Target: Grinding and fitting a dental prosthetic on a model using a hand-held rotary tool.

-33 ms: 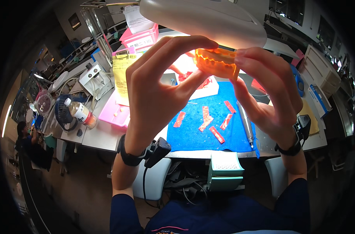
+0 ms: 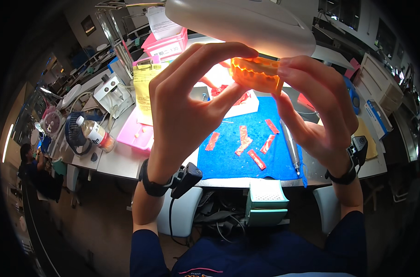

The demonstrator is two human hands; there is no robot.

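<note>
Gripping an orange wax piece between left hand and right hand.

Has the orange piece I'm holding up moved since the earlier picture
No. The orange wax piece sits in the same spot under the white lamp head, above the blue mat, held between left hand and right hand.

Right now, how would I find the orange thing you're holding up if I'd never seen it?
Find the blue mat on the workbench, then look above it, just under the white lamp. Both hands, left hand and right hand, pinch a horseshoe-shaped orange wax piece. Unlike the flat red strips on the mat, it's chunky, curved and glowing.
</note>
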